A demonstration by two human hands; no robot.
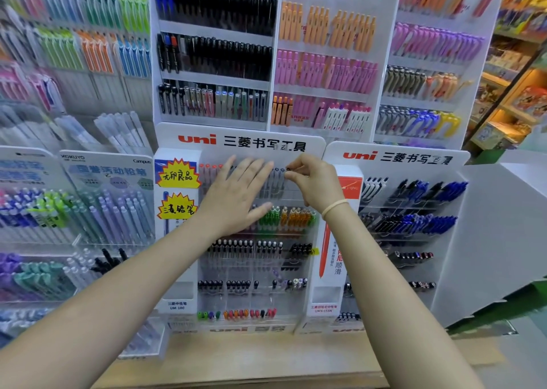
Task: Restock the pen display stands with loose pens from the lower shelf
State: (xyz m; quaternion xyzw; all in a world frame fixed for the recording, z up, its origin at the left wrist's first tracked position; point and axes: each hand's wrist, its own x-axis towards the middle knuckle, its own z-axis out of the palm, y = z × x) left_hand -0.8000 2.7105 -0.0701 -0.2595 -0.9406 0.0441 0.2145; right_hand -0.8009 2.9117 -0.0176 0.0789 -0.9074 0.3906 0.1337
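Item: pen [287, 178], grey-barrelled with a dark cap, at the right end of the top row of the middle display stand [242, 143], just above centre frame. It stood nearly upright among a few like pens and looked partly seated in its slot; how deep it sat could not be told.

Right hand [313, 181]: fingers curled, thumb and forefinger pinching the cap end of that pen. A pale band circled the wrist.

Left hand [236, 196]: fingers straight and spread, palm laid flat over the left and middle part of the same top row, touching or nearly touching the pens beneath; it gripped nothing.

Stand, lower rows: green and orange pens [288, 217] just under the right hand; black-capped rows below; a mixed-colour row near the bottom, with gaps visible in several rows.

Surroundings: a second stand of the same brand [396, 157] at right holding blue and black pens; taller racks of black, orange and pink pens across the upper frame; pastel pens at left; a wooden desk [266, 356] carrying the stands at lower centre.

Risks, as judged: the pen could tip out of its slot if released before it dropped fully home. The spread left hand, pressing a crowded row, could knock neighbouring pens askew. Pushing hard on a light stand could shift it backwards on the desk.
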